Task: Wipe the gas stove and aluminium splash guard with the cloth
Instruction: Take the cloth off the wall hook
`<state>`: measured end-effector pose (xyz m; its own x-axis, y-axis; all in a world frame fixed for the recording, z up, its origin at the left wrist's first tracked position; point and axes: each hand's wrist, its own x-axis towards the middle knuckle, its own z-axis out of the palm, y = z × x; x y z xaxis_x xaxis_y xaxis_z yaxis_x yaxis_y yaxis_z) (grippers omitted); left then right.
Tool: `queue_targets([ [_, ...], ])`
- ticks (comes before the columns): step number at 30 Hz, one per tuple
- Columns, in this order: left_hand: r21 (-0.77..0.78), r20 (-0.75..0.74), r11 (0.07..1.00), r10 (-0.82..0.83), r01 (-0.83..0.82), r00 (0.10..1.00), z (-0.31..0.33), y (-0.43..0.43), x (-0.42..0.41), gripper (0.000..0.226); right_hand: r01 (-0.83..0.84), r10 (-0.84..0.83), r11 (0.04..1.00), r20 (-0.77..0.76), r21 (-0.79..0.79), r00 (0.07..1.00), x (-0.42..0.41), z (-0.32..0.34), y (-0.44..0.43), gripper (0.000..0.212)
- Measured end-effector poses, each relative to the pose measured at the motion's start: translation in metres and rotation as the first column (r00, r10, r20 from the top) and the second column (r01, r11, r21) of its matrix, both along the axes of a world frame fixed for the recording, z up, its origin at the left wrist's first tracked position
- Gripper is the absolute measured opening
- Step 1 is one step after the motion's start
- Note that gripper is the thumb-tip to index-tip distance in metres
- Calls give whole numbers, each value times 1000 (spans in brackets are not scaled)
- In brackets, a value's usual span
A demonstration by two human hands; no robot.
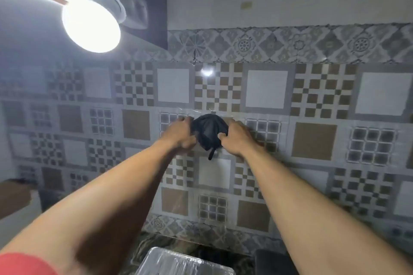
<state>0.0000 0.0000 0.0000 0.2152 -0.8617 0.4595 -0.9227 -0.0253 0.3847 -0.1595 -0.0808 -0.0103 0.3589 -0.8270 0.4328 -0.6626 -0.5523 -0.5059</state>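
Observation:
A dark, bunched cloth [209,131] is held up against the patterned tile wall at the middle of the view. My left hand [182,133] grips its left side and my right hand [234,138] grips its right side, both arms stretched out forward. A short tail of the cloth hangs down below the hands. At the bottom edge a shiny foil-covered surface [178,262] shows, likely the aluminium splash guard. The gas stove is not in view.
The patterned tile wall [312,140] fills the view. A bright bulb [91,27] glares at the upper left beside a white fitting. A dark marbled counter strip [152,245] runs below the tiles, with a black object [270,261] at the bottom right.

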Motion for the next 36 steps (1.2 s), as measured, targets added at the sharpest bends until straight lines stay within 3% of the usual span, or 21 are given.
queue_targets([
  [4, -25, -97, 1000, -19, 17, 995, -6, -21, -2, 40, 98, -91, 992, 80, -80, 993, 16, -9, -18, 46],
  [6, -64, -106, 998, 22, -29, 994, -9, -31, -1, 38, 160, -144, 979, 126, -126, 982, 24, -11, -25, 37],
  [10, -125, -40, 989, 76, -80, 996, -6, -42, 2, 12, 218, -195, 964, 153, -154, 969, 27, -8, -29, 20],
  [12, -172, -109, 984, 33, -52, 993, -2, -41, 1, 11, 219, -192, 966, 189, -135, 963, 22, -2, -28, 19],
  [17, -234, -300, 971, -18, -55, 954, 21, -25, -3, 22, 73, -93, 994, 300, 78, 949, -4, 25, -9, 21],
  [21, -115, -337, 993, -27, -12, 941, 23, -8, -17, 29, 84, -127, 970, 183, 229, 975, -28, 30, 17, 18],
  [23, -29, -380, 999, -36, 27, 924, 14, -3, -27, 28, 104, -153, 944, 138, 313, 979, -42, 25, 32, 32],
  [25, 46, -473, 996, -46, 76, 880, 3, 4, -41, 26, 112, -178, 916, 140, 386, 974, -58, 16, 46, 42],
  [28, 107, -639, 979, -65, 172, 766, -14, 15, -69, 27, 97, -204, 874, 180, 476, 962, -88, 3, 65, 30],
  [32, 129, -773, 947, -89, 293, 628, -30, 31, -116, 35, -56, -210, 777, 342, 627, 916, -123, -14, 80, 24],
  [34, 143, -844, 908, -96, 394, 528, -37, 38, -141, 41, -107, -217, 751, 397, 651, 892, -139, -24, 83, 36],
  [36, 164, -884, 863, -87, 479, 459, -44, 47, -161, 53, -31, -239, 776, 339, 630, 910, -155, -36, 86, 61],
])
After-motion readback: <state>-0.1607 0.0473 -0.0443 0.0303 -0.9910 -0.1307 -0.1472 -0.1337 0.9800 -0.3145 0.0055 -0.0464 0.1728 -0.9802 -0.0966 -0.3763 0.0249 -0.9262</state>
